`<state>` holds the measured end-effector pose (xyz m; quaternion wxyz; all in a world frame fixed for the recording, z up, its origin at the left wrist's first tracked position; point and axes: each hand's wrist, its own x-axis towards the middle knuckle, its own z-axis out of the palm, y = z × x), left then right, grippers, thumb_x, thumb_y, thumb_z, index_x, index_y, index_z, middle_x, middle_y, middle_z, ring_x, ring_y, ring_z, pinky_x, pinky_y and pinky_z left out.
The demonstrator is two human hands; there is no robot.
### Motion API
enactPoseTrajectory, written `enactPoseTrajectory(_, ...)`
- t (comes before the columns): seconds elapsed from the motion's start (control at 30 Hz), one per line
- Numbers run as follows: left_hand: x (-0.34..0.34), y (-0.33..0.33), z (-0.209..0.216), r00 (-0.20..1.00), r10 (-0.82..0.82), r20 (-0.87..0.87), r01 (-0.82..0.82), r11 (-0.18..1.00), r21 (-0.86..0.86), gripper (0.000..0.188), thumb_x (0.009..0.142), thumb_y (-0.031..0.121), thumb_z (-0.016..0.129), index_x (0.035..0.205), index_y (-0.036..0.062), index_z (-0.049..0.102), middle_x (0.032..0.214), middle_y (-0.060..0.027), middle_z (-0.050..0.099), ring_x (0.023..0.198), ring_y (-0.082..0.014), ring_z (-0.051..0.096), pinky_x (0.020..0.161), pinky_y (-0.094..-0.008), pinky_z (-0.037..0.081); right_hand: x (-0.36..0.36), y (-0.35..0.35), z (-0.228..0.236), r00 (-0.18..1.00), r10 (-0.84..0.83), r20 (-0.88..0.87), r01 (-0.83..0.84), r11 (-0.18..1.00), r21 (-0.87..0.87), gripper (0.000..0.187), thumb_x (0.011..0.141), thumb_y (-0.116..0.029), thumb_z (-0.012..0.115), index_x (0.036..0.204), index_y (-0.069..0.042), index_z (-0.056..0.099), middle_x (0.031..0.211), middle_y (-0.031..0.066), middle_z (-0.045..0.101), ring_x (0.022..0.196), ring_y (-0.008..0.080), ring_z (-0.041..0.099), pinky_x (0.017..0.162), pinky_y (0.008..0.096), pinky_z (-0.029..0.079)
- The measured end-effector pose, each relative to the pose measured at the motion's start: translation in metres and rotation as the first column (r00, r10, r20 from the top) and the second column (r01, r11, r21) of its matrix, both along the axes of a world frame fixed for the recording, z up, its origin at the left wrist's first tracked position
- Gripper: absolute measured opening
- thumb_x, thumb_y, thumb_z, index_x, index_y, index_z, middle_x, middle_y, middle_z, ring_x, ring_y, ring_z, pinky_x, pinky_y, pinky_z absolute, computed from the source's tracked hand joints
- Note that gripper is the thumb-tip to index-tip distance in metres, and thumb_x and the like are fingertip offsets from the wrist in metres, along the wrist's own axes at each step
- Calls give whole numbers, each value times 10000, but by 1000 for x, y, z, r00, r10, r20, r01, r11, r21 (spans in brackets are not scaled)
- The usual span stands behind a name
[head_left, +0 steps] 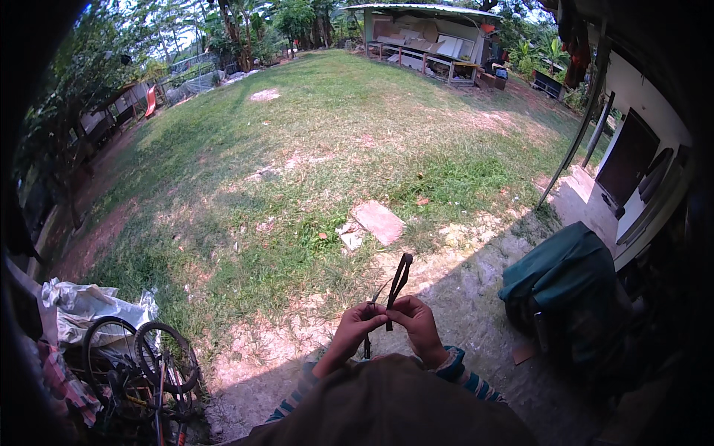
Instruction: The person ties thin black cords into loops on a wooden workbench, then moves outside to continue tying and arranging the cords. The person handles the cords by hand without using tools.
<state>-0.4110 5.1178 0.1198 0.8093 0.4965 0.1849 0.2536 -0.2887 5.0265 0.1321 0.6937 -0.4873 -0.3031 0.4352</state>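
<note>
A narrow black strap (405, 262) rises in a loop above my two hands, which meet at the lower middle of the view. My left hand (354, 328) is closed in a pinch on the strap, with a dark length hanging below its fingers. Close against it, my right hand (418, 322) pinches the same strap near the base of the loop. A thinner dark piece curves up beside the left fingertips; whether it belongs to the strap I cannot tell. The fingertips partly hide where the bands cross.
A bicycle (165, 358) lies by a pale tarp (100, 308) at lower left. Something bulky under a green cover (558, 267) stands at right. A flat slab (378, 221) lies on the grass ahead. A shed (424, 41) stands far off; a post (580, 141) rises at right.
</note>
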Motion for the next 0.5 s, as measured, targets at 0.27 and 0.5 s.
enactPoseTrajectory(0.27, 1, -1, 1, 996, -75, -55, 63, 978, -197, 105, 832, 99, 583, 928, 57, 578, 753, 36, 569, 567, -19, 464, 485, -158, 336, 2, 1, -1, 1000, 9, 1, -9, 1000, 9, 135, 811, -67, 614, 918, -10, 553, 857, 56, 615, 786, 90, 572, 698, 231, 457)
enactPoseTrajectory(0.5, 5, 2, -8, 997, 71, -38, -79, 948, -309, 244, 823, 137, 618, 1035, 31, 558, 612, 96, 422, 464, -2, 300, 418, -170, 222, -1, 2, 2, 879, -130, 458, 103, 991, 83, 92, 797, -38, 607, 889, -31, 596, 861, 50, 603, 780, 132, 581, 693, 263, 466)
